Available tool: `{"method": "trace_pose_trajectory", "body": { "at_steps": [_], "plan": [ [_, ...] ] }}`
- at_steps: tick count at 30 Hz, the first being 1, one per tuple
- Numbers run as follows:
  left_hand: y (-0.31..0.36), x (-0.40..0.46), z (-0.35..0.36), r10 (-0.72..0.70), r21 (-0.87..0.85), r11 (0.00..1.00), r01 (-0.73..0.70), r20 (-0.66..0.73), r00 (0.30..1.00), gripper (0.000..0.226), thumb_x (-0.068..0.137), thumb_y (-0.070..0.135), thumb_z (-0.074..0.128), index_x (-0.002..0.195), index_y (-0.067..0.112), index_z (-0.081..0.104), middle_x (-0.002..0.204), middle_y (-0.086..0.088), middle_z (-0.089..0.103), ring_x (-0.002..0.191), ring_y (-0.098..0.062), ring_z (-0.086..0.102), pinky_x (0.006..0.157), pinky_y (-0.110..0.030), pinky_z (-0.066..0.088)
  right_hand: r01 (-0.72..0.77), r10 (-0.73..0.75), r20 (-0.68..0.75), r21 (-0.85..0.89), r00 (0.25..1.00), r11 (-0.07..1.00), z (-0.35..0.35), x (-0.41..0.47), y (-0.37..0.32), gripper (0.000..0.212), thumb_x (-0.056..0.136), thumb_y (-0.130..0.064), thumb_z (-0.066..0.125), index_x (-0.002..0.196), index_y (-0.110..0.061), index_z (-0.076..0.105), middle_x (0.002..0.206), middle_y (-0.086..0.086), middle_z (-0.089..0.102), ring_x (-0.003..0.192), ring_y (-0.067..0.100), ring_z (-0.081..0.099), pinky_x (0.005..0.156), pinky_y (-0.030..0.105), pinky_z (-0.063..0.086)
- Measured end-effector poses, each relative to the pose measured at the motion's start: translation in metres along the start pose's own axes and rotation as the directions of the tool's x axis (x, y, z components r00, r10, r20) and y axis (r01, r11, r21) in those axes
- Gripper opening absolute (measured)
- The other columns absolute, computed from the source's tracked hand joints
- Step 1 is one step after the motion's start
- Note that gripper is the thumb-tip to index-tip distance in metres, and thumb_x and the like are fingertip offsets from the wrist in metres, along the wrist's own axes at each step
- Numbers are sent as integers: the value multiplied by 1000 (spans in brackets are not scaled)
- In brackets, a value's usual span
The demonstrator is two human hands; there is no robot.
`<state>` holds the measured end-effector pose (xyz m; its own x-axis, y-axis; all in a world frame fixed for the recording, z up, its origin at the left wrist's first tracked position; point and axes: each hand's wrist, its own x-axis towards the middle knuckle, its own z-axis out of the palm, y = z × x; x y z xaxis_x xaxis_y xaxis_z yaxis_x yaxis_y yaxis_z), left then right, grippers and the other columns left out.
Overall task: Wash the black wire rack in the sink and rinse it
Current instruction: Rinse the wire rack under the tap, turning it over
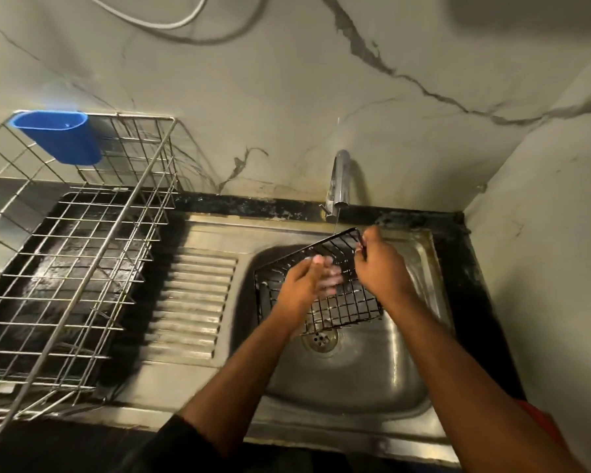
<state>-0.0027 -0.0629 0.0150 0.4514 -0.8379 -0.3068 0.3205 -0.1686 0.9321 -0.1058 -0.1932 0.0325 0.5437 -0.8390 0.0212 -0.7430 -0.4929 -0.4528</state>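
Head camera looks steeply down, close above the sink [420,401] against the wall [287,97].

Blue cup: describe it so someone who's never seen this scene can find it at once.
Start at the steel sink, then look left to the big silver wire dish rack on the counter. The blue cup hangs on the rack's far top rim, against the marble wall. It is the only solid, coloured plastic piece; everything around it is bare wire.
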Motion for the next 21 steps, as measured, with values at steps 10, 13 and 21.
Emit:
{"method": "trace_pose_trajectory", "body": {
  "at_steps": [10, 13, 21],
  "plan": [
    [48, 71, 50, -267, -416, 883, 218, -62, 962, 21, 103, 18, 54, 106, 1, 66, 81, -7, 65, 58, -8, 57, 51, -17, 52, -27, 27, 15, 40, 1000, 999, -13, 1, 12, 53, 95, -14, 62, 142, -11, 37, 78, 0, 60, 58, 14, 58, 45, 25, 46],
    [52, 86, 58, -255, -383, 903, 192, -121, 959, 22, 103, 17, 55, 110, 1, 68, 80, -4, 67, 52, -3, 54, 45, -15, 48, -12, 12, 22, 28, 1000, 1000, -16, 7, 17, 55, 94, -12, 63, 142, -11, 36, 82, 0, 62, 61, 14, 60, 47, 25, 48],
    [41, 103, 61, -46, -38, 999, 37, -272, 961, 26, 107, 27, 48, 101, 6, 62, 64, 1, 53, 41, -6, 40, 35, -21, 33, 18, -20, 69, 38, 997, 999, -5, 15, 24, 60, 93, -14, 65, 143, -13, 31, 104, 8, 69, 80, 22, 70, 67, 41, 62]
  ]
}}
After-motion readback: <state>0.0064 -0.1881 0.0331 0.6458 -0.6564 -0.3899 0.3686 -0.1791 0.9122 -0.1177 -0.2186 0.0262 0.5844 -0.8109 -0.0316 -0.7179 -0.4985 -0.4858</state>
